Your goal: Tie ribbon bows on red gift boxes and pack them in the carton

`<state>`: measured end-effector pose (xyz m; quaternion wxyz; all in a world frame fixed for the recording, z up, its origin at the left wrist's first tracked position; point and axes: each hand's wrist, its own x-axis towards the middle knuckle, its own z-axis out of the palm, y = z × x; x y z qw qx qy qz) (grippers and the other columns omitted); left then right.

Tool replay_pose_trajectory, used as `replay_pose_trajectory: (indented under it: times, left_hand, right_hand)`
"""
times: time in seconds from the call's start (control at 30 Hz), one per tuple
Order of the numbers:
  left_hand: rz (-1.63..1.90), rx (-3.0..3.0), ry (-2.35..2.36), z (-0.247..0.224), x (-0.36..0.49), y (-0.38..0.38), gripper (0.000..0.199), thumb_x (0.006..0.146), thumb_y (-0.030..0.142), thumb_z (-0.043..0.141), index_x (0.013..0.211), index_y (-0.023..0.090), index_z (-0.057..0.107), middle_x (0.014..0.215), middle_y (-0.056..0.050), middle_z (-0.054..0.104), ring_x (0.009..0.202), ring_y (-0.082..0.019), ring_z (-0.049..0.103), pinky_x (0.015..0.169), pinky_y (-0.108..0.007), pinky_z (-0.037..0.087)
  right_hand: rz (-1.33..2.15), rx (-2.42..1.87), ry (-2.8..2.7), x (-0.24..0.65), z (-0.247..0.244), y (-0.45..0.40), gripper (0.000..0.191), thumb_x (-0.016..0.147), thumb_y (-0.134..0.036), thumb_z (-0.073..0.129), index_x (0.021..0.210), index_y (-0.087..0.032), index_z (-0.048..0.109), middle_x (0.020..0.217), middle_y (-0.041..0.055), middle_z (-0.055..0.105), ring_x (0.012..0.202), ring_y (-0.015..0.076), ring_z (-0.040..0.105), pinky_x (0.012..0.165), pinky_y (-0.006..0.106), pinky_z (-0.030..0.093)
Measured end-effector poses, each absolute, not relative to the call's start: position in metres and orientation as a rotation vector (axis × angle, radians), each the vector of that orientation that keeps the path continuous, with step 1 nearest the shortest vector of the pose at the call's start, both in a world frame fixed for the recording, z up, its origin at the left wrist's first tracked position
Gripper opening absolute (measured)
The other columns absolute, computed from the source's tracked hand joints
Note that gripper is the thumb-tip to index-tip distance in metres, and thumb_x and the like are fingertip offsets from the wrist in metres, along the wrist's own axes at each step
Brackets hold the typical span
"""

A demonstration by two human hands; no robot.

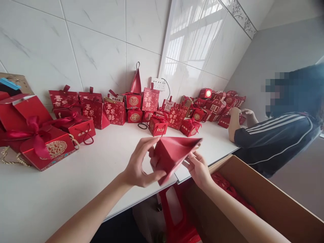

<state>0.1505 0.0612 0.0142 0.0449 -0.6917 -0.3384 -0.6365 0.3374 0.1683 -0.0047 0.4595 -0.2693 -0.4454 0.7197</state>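
Through the head camera I have both hands on one folded red box, held up over the near edge of the white table. Left hand is closed around its left end, fingers at the upper side, thumb across the lower face. Right hand pinches the opposite side, thumb against the edge below the pointed corner; I can't tell how firmly. The box lies directly between the two grips; its long axis runs left to right, tilting up to that corner, beyond the right fingertips. The left hand wraps the bulkier end; the right is nearer the point. Visible faces plain, slightly blurred. Beyond the grip, a ribboned box stands on the table, with printed red boxes behind and to either side. Right and below: a cardboard carton holding red pieces. Farther right, a co-worker's dark sleeve, well apart from my grip.
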Motion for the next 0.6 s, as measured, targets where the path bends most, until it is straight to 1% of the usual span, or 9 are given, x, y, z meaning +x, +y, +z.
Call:
replay_pose_trajectory:
  times: [0.07, 0.1, 0.17, 0.23, 0.33, 0.43, 0.53, 0.6]
  left_hand:
    - [-2.197, -2.111, -1.115, 0.017, 0.151, 0.061, 0.064, 0.073, 0.034, 0.069, 0.131, 0.029, 0.041, 0.098, -0.003, 0.051, 0.069, -0.010, 0.053, 0.057, -0.022, 0.047]
    - [-2.323, -2.102, -1.156, 0.018, 0.151, 0.061, 0.057, 0.075, 0.035, 0.068, 0.126, 0.029, 0.044, 0.093, -0.002, 0.052, 0.067, -0.009, 0.054, 0.056, -0.021, 0.046]
    - [-2.502, -2.084, -1.226, 0.021, 0.152, 0.061, 0.039, 0.079, 0.037, 0.065, 0.114, 0.026, 0.052, 0.087, -0.001, 0.056, 0.070, -0.011, 0.057, 0.058, -0.020, 0.048]
    - [-2.573, -2.076, -1.250, 0.023, 0.152, 0.060, 0.027, 0.082, 0.039, 0.061, 0.101, 0.021, 0.058, 0.083, -0.002, 0.058, 0.071, -0.012, 0.058, 0.059, -0.020, 0.048]
    - [-2.579, -2.101, -1.235, 0.026, 0.153, 0.058, 0.024, 0.081, 0.039, 0.061, 0.093, 0.018, 0.061, 0.077, -0.002, 0.057, 0.068, -0.011, 0.056, 0.058, -0.019, 0.047]
    - [-2.518, -2.197, -1.225, 0.025, 0.155, 0.055, 0.019, 0.081, 0.034, 0.063, 0.093, 0.019, 0.062, 0.075, -0.001, 0.057, 0.067, -0.010, 0.056, 0.058, -0.020, 0.047]
    - [-2.383, -2.300, -1.331, 0.023, 0.155, 0.053, 0.015, 0.082, 0.029, 0.060, 0.093, 0.018, 0.064, 0.075, -0.003, 0.059, 0.067, -0.012, 0.056, 0.058, -0.022, 0.047]
    - [-2.270, -2.290, -1.552, 0.019, 0.155, 0.054, 0.015, 0.082, 0.028, 0.058, 0.091, 0.018, 0.065, 0.075, -0.003, 0.060, 0.068, -0.013, 0.057, 0.060, -0.023, 0.048]
  right_hand:
    - [1.938, -0.776, -1.143, 0.343, -0.003, 0.162, 0.026, 0.065, -0.037, 0.078, 0.075, -0.016, 0.067, 0.069, 0.0007, 0.068, 0.058, 0.0120, 0.063, 0.053, 0.022, 0.057]
    - [2.021, -0.823, -1.140, 0.346, -0.001, 0.159, 0.026, 0.068, -0.037, 0.076, 0.079, -0.015, 0.068, 0.067, 0.0012, 0.068, 0.055, 0.0114, 0.062, 0.049, 0.020, 0.055]
    - [2.146, -0.881, -1.043, 0.353, 0.003, 0.151, 0.022, 0.072, -0.031, 0.074, 0.085, -0.015, 0.070, 0.067, 0.0000, 0.069, 0.050, 0.0086, 0.062, 0.045, 0.014, 0.054]
    - [2.223, -0.917, -0.888, 0.360, 0.008, 0.143, 0.016, 0.071, -0.024, 0.074, 0.084, -0.017, 0.070, 0.068, -0.0026, 0.069, 0.049, 0.0058, 0.062, 0.043, 0.009, 0.051]
    - [2.301, -0.966, -0.751, 0.370, 0.014, 0.135, 0.013, 0.070, -0.018, 0.074, 0.082, -0.017, 0.070, 0.072, -0.0022, 0.071, 0.054, 0.0072, 0.066, 0.043, 0.007, 0.052]
    - [2.310, -0.982, -0.763, 0.381, 0.012, 0.131, 0.014, 0.071, -0.020, 0.074, 0.083, -0.015, 0.069, 0.072, -0.0001, 0.072, 0.055, 0.0089, 0.068, 0.042, 0.008, 0.052]
    - [2.191, -1.026, -0.896, 0.398, 0.010, 0.134, 0.020, 0.071, -0.023, 0.074, 0.087, -0.013, 0.069, 0.068, 0.0012, 0.070, 0.051, 0.0088, 0.066, 0.043, 0.009, 0.053]
    - [1.973, -1.096, -1.002, 0.420, 0.017, 0.140, 0.026, 0.067, -0.027, 0.077, 0.086, -0.012, 0.068, 0.060, 0.0000, 0.066, 0.047, 0.0089, 0.062, 0.042, 0.012, 0.053]
